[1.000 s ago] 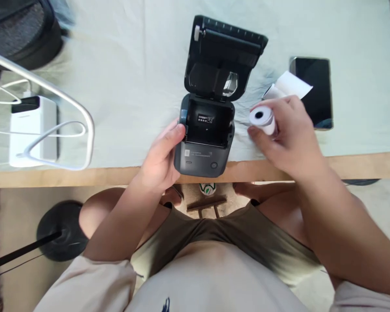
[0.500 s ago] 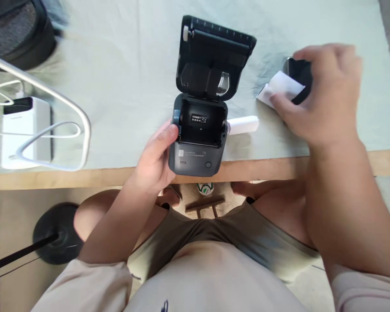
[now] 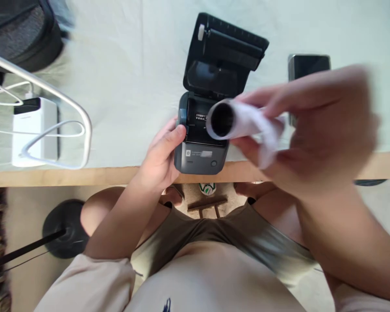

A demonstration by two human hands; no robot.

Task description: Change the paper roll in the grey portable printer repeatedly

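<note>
My left hand (image 3: 164, 154) grips the left side of a small dark grey label printer (image 3: 199, 158). The printer's lid (image 3: 225, 56) stands raised, so its black inner bay shows, with a small white printed label inside. Fingers of my right hand (image 3: 312, 130) are closed around a white paper roll (image 3: 243, 119). The roll's hollow end faces left and covers the right part of the printer bay; whether it touches the printer I cannot tell. A loose white paper piece hangs by the roll, blurred. Behind my right hand lies a dark-screened device like a phone (image 3: 312, 65), partly hidden.
On the left are a white power block (image 3: 35, 143), white cables and a curved white tube (image 3: 61, 91). A black case (image 3: 29, 34) sits at the back left corner. The table's wooden edge (image 3: 84, 175) runs in front of my body.
My right hand has come left from the phone-like device and now holds the white roll, which lay beside the printer. The printer, held in my left hand, appears slightly farther right.
</note>
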